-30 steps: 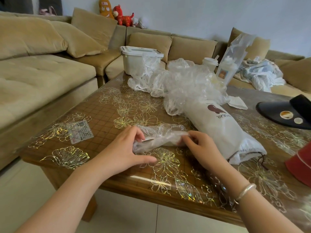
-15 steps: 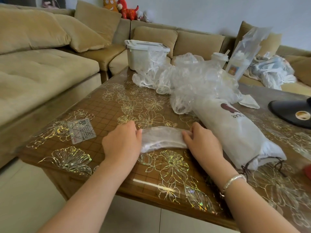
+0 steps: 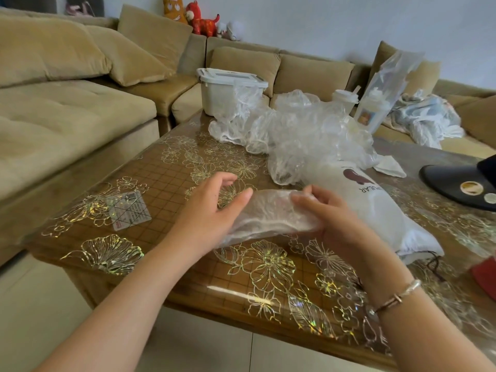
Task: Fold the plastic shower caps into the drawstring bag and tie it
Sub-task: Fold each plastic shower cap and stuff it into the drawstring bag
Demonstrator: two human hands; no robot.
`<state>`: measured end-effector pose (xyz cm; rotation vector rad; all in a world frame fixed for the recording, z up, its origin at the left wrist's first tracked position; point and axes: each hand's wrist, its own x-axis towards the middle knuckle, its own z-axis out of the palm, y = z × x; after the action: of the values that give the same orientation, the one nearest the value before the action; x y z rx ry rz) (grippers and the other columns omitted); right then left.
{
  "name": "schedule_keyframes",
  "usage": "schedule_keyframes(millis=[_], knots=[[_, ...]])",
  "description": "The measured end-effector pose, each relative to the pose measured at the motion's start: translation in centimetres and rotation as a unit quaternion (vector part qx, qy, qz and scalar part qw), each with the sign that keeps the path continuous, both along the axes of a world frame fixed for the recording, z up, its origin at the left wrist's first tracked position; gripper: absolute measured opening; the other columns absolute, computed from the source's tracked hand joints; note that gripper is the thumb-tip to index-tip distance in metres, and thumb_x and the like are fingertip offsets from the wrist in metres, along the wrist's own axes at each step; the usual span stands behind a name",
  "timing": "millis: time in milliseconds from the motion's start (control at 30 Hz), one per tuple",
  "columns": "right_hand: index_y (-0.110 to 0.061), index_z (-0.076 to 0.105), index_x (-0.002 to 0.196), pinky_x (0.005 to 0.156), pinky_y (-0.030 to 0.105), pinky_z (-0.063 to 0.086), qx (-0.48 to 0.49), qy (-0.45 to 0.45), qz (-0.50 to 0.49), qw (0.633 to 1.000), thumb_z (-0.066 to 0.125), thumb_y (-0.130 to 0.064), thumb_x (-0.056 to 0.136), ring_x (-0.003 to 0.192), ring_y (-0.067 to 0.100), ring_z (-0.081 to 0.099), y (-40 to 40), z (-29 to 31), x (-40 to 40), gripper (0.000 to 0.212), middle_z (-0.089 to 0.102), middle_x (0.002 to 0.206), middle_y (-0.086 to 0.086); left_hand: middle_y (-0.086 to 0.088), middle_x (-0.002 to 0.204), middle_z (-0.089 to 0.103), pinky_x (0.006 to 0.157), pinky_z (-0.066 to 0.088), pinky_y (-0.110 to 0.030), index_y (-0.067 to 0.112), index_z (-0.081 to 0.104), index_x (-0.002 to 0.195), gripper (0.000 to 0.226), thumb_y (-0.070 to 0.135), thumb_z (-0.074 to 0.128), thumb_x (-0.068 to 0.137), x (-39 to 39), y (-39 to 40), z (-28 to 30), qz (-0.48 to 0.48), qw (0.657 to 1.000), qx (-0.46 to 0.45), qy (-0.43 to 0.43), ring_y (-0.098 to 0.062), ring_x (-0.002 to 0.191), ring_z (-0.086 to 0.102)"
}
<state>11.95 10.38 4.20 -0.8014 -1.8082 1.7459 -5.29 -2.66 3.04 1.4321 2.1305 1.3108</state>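
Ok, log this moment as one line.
step: folding | folded shower cap: held by left hand, right hand | drawstring bag: on table, untied

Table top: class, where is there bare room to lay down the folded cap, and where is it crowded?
Free: the near strip of the table below both hands, and the patch between the small card and the loose cap pile. Crowded: the far middle, and the right side with the drawstring bag.
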Motion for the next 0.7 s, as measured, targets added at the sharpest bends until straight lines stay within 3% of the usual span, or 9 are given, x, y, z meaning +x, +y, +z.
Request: schedule_keyframes(millis=[100,233,300,333,400,467,533,600,700], knots=[[-0.009,0.049,0.082,0.045,0.024,0.053,-0.059,0.048,0.059,0.995,0.073,-0.014,0.081,0.058,0.015,0.059,-0.9,1.6,0.6,0.025,0.063,0.075,0.001,0.023,0.127,0.055,0.102,0.037,-0.027,0.035,0.048,0.134,0.065,0.067,0.053,0.077,0.6,-0.8,1.7,-0.069,0.988,-0.005,-0.141,0.004,0.118,0.05],[-0.009,0.049,0.079,0.042,0.022,0.051,-0.078,0.056,0.051,0.994,0.068,-0.01,0.083,0.054,0.014,0.058,-2.0,2.7,0.6,0.02,0.061,0.075,0.005,0.019,0.113,0.06,0.092,0.045,-0.026,0.043,0.059,0.11,0.044,0.059,0.063,0.069,0.8,-2.0,2.5,-0.169,0.942,-0.116,-0.266,-0.002,0.105,0.058],[-0.002,0.056,0.094,0.04,0.021,0.051,-0.109,0.069,-0.003,0.992,0.065,-0.011,0.086,0.05,0.014,0.06,-2.6,3.2,0.1,0.015,0.063,0.082,0.011,0.012,0.113,0.064,0.09,0.049,-0.025,0.038,0.058,0.111,0.045,0.045,0.072,0.07,1.0,-2.5,2.6,-0.188,0.922,-0.126,-0.313,-0.007,0.104,0.063],[0.002,0.055,0.107,0.042,0.023,0.053,-0.134,0.091,-0.04,0.986,0.065,-0.012,0.088,0.054,0.017,0.063,-2.7,3.3,-0.3,0.026,0.064,0.091,0.016,0.009,0.114,0.066,0.089,0.052,-0.027,0.033,0.059,0.117,0.048,0.038,0.075,0.072,1.0,-2.3,2.5,-0.176,0.92,-0.114,-0.331,-0.01,0.104,0.065],[0.002,0.048,0.123,0.058,0.031,0.061,-0.152,0.143,-0.109,0.972,0.065,-0.015,0.09,0.076,0.027,0.069,-2.5,3.4,-0.7,0.04,0.061,0.111,0.023,0.007,0.11,0.07,0.08,0.056,-0.029,0.025,0.06,0.121,0.041,0.024,0.074,0.083,1.1,-1.9,2.4,-0.115,0.924,-0.067,-0.358,-0.013,0.097,0.069],[-0.004,0.047,0.125,0.077,0.036,0.061,-0.072,0.134,-0.162,0.975,0.062,-0.016,0.095,0.1,0.025,0.069,-2.6,2.9,-1.0,0.036,0.059,0.122,0.017,0.004,0.108,0.07,0.08,0.058,-0.033,0.023,0.06,0.12,0.033,0.018,0.07,0.089,0.9,-1.3,2.1,-0.031,0.927,-0.017,-0.373,-0.017,0.094,0.07],[-0.017,0.047,0.126,0.087,0.03,0.057,0.076,0.078,-0.194,0.975,0.057,-0.011,0.097,0.115,0.016,0.062,-2.8,1.7,-1.3,0.031,0.056,0.129,0.002,0.001,0.112,0.068,0.088,0.057,-0.04,0.025,0.058,0.117,0.033,0.018,0.07,0.088,0.5,-0.5,1.4,0.039,0.924,0.019,-0.38,-0.019,0.097,0.068],[-0.028,0.042,0.128,0.096,0.022,0.05,0.237,0.035,-0.173,0.955,0.057,-0.004,0.094,0.127,0.006,0.049,-3.2,0.2,-1.4,0.044,0.049,0.134,-0.011,0.001,0.115,0.066,0.091,0.056,-0.043,0.028,0.055,0.118,0.038,0.019,0.073,0.086,0.6,-0.1,0.9,0.073,0.915,0.051,-0.394,-0.02,0.1,0.067],[-0.037,0.032,0.141,0.115,0.017,0.017,0.429,-0.07,-0.065,0.898,0.068,-0.01,0.086,0.144,-0.001,0.018,-3.7,-2.2,-2.0,0.07,0.026,0.155,-0.013,0.0,0.116,0.064,0.091,0.056,-0.044,0.03,0.052,0.121,0.044,0.02,0.075,0.085,0.9,0.1,-0.3,0.094,0.895,0.086,-0.428,-0.019,0.1,0.068]])
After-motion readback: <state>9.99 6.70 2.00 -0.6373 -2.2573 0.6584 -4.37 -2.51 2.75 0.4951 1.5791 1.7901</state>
